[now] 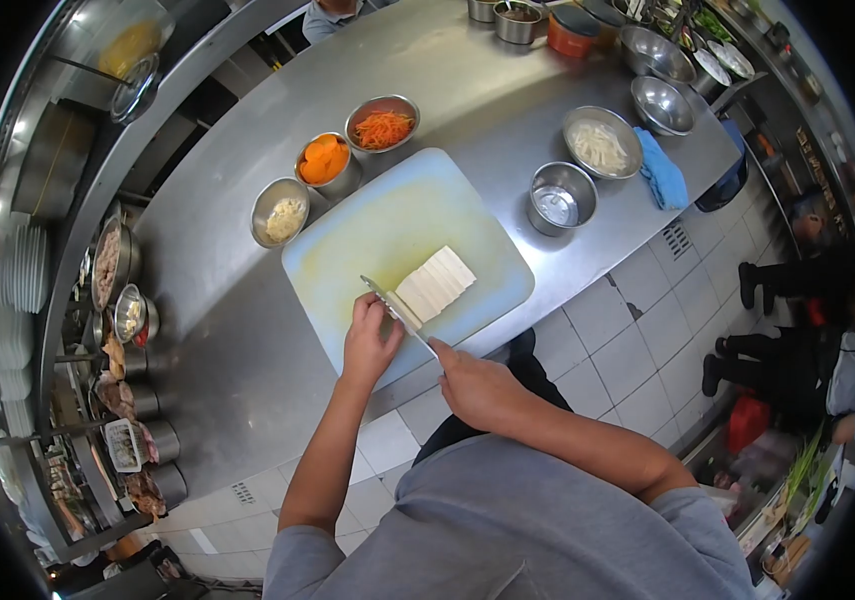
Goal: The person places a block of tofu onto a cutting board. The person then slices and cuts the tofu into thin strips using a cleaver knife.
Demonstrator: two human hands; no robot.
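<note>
A block of white food (437, 283), cut into several slices, lies on the pale cutting board (347, 245). My right hand (475, 386) is closed on the handle of a knife (394, 305), whose blade stands at the left end of the block. Beside the blade, my left hand (371, 338) has its fingers bent and close together, with the fingertips at the knife's left side. Whether those fingers hold a piece is hidden.
Metal bowls with chopped pale bits (280, 212), orange slices (323, 160) and orange shreds (383, 129) stand behind the board. To the right are a metal pot (560, 198), a bowl of white strips (601, 146) and a blue cloth (660, 168). People stand at the far right.
</note>
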